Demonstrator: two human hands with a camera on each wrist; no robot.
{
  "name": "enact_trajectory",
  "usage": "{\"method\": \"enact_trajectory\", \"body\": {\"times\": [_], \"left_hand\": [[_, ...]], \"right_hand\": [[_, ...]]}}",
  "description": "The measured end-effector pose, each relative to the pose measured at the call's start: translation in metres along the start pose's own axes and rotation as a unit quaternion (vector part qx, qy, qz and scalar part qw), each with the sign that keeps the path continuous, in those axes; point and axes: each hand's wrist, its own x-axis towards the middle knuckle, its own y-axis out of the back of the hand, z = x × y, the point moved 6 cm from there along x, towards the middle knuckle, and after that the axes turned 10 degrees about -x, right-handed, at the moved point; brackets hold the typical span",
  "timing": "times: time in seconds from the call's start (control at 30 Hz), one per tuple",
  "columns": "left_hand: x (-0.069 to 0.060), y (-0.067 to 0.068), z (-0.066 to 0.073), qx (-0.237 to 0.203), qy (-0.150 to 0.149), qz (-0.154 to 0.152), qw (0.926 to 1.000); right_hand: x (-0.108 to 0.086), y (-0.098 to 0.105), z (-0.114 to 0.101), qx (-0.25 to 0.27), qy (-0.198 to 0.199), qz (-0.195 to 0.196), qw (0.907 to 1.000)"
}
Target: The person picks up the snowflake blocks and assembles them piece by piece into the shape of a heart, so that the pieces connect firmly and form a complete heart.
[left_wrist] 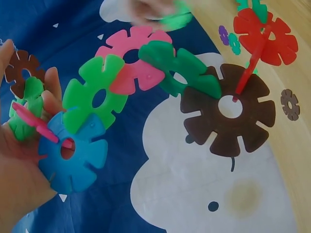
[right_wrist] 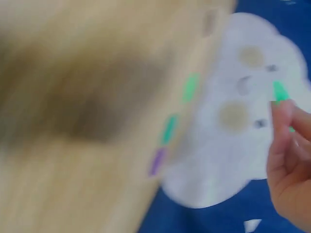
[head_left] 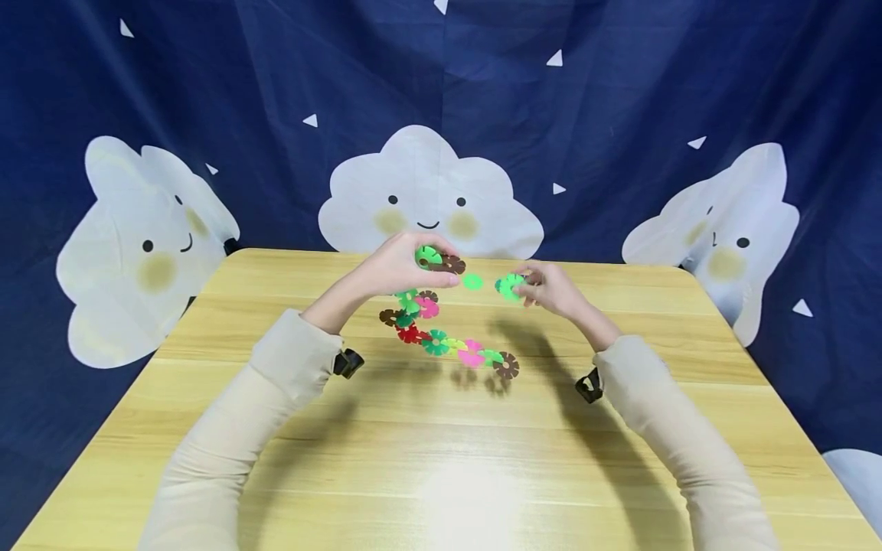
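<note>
My left hand (head_left: 400,264) holds one end of a chain of interlocking flower-shaped plastic discs (head_left: 436,342). The chain hangs and curves toward the right above the table. In the left wrist view, a blue disc (left_wrist: 80,155), a pink disc (left_wrist: 141,80) and a dark brown disc (left_wrist: 257,114) are slotted together with green and red ones. My right hand (head_left: 554,289) pinches a light green disc (head_left: 511,286), apart from the chain. In the right wrist view, fingers partly hide that green disc (right_wrist: 280,91).
Loose discs lie near the wooden table's (head_left: 441,436) far edge: a light green one (right_wrist: 190,87), a teal one (right_wrist: 169,129), a purple one (right_wrist: 157,161) and a brown one (left_wrist: 290,104). A dark blue curtain (head_left: 441,69) with clouds hangs behind. The right wrist view is blurred.
</note>
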Motion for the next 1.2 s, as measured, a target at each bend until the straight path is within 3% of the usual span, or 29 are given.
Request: {"method": "enact_trajectory", "body": {"times": [0.17, 0.3, 0.43, 0.53, 0.77, 1.03, 1.2], "left_hand": [[-0.003, 0.005, 0.0, 0.017, 0.005, 0.036, 0.9992], [-0.003, 0.007, 0.0, 0.023, 0.006, 0.055, 0.9982], [-0.002, 0.006, 0.0, 0.022, 0.003, 0.067, 0.9975], [-0.002, 0.004, 0.002, 0.018, -0.004, 0.072, 0.9972], [-0.003, -0.001, 0.008, -0.004, -0.026, 0.07, 0.9972], [-0.004, -0.005, 0.014, -0.012, -0.048, 0.07, 0.9963], [-0.006, -0.005, 0.019, -0.003, -0.064, 0.07, 0.9955]], "right_hand": [[-0.009, 0.021, -0.044, 0.089, 0.043, 0.07, 0.9927], [-0.02, 0.029, -0.075, 0.155, 0.091, 0.115, 0.977], [-0.031, 0.031, -0.099, 0.189, 0.134, 0.146, 0.9618], [-0.036, 0.03, -0.112, 0.191, 0.157, 0.162, 0.9553], [-0.044, 0.029, -0.127, 0.144, 0.203, 0.228, 0.9413], [-0.051, 0.025, -0.138, 0.094, 0.283, 0.293, 0.9085], [-0.052, 0.023, -0.145, 0.101, 0.303, 0.308, 0.8962]]}}
